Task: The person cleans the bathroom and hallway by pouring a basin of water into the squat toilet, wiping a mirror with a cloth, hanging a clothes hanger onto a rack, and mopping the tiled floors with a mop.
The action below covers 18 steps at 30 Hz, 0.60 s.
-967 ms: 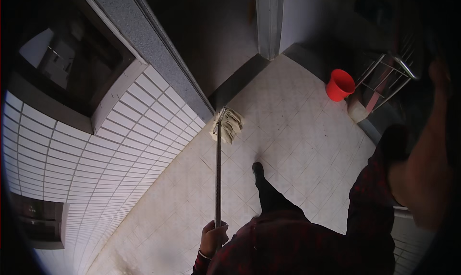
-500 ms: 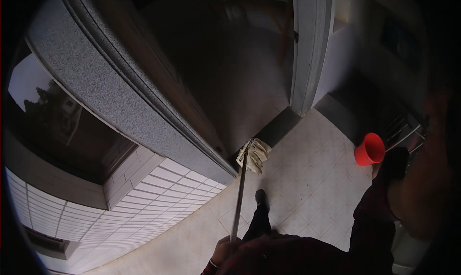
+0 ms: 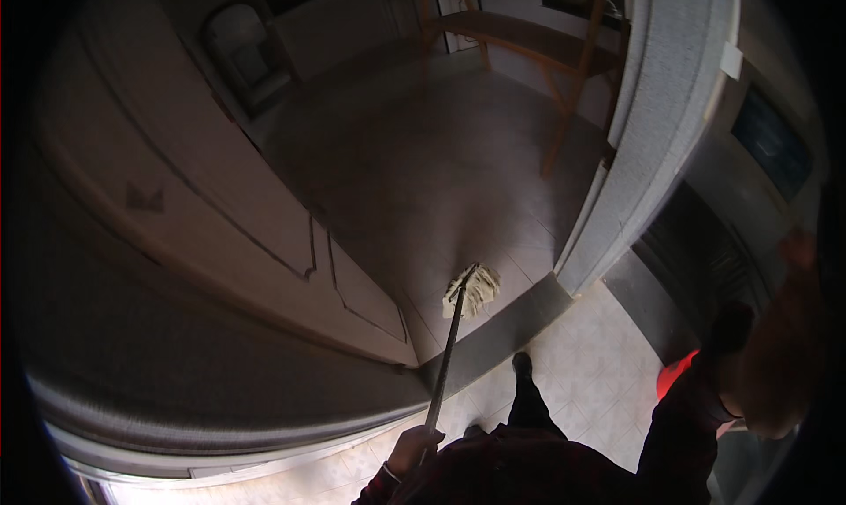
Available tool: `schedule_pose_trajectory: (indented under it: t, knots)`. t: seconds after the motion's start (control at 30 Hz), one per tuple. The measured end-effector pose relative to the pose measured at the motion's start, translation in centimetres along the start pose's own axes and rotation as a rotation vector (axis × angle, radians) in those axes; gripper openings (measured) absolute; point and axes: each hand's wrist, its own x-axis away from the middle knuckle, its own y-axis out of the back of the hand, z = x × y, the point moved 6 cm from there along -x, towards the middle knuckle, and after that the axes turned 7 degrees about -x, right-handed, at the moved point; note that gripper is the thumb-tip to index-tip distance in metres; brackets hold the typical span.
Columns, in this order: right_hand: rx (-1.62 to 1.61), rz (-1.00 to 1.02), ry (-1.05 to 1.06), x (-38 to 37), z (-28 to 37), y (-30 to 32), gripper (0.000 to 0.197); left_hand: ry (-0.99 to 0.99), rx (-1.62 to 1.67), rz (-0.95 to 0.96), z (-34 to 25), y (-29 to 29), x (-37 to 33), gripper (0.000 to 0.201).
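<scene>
My left hand (image 3: 411, 452), with a light band at its wrist, is closed round the handle of a mop (image 3: 452, 342). The handle slants up and away, and the pale, ragged mop head (image 3: 473, 291) rests on the tiled floor just inside the doorway, past the dark threshold (image 3: 498, 337). At the right edge my right hand (image 3: 795, 263) is raised close to the camera, dark and blurred; its fingers cannot be made out. A dark red sleeve runs up to that arm.
A door leaf (image 3: 256, 232) stands at the left and a grey door frame (image 3: 652, 144) at the right. Farther inside is a wooden bench (image 3: 529, 38). My foot (image 3: 523, 364) is just before the threshold. A red bucket (image 3: 674, 373) is partly hidden by my right arm.
The mop head has gone from the threshold onto the floor inside the room. My view has moved forward into the doorway, and the red bucket is now mostly covered by my right arm.
</scene>
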Motion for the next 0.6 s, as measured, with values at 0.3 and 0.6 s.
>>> schedule_pose_trajectory:
  t: [0.3, 0.6]
  knots:
    - [0.167, -0.582, -0.2, 5.6, -26.9, 8.7, 0.071, 0.935, 0.348, -0.046, 5.3, 1.4, -21.6, 0.023]
    - [-0.337, -0.114, -0.922, 10.5, -61.9, -6.4, 0.031, 1.065, 0.336, -0.12, 11.8, 7.1, -38.3, 0.03]
